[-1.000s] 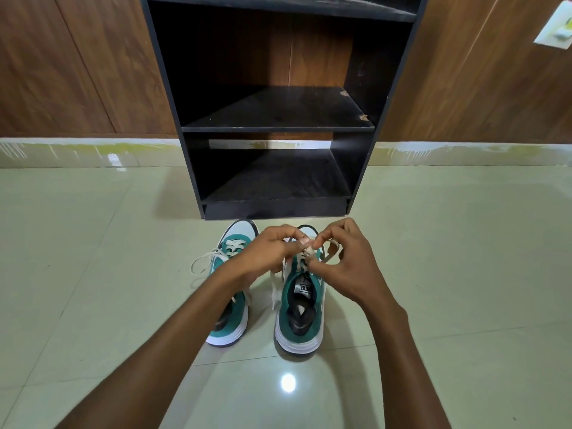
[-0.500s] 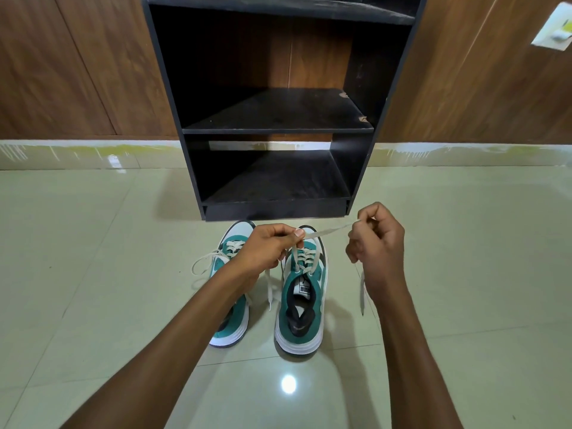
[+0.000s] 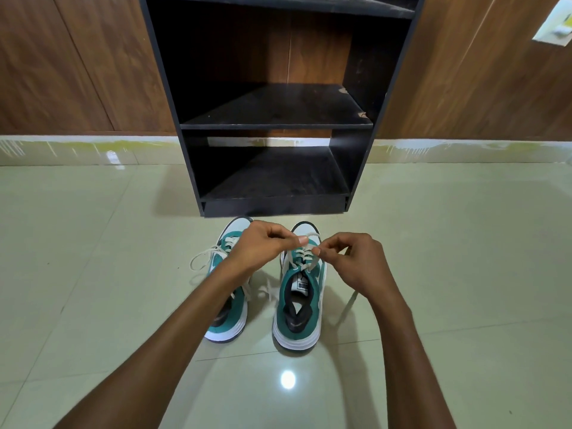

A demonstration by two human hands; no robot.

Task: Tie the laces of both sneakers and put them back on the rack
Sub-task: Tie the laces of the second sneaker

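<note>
Two green and white sneakers stand side by side on the floor, toes toward the rack. Over the right sneaker (image 3: 299, 308), my left hand (image 3: 263, 244) pinches one end of its cream lace (image 3: 305, 253) above the toe. My right hand (image 3: 356, 258) pinches the other end of that lace just to the right, and a loose tail hangs down past my right wrist. My left forearm partly covers the left sneaker (image 3: 227, 317), whose untied laces spread out to its left. The black shoe rack (image 3: 275, 126) stands right behind the sneakers with both shelves bare.
Glossy pale tiles (image 3: 93, 274) cover the floor on both sides of the sneakers. Brown wooden wall panels (image 3: 62, 66) run behind the rack above a light skirting strip. A white switch plate (image 3: 555, 24) sits on the wall at the upper right.
My right hand had pulled the lace out to the right and has now come back in close to my left hand over the right sneaker's toe.
</note>
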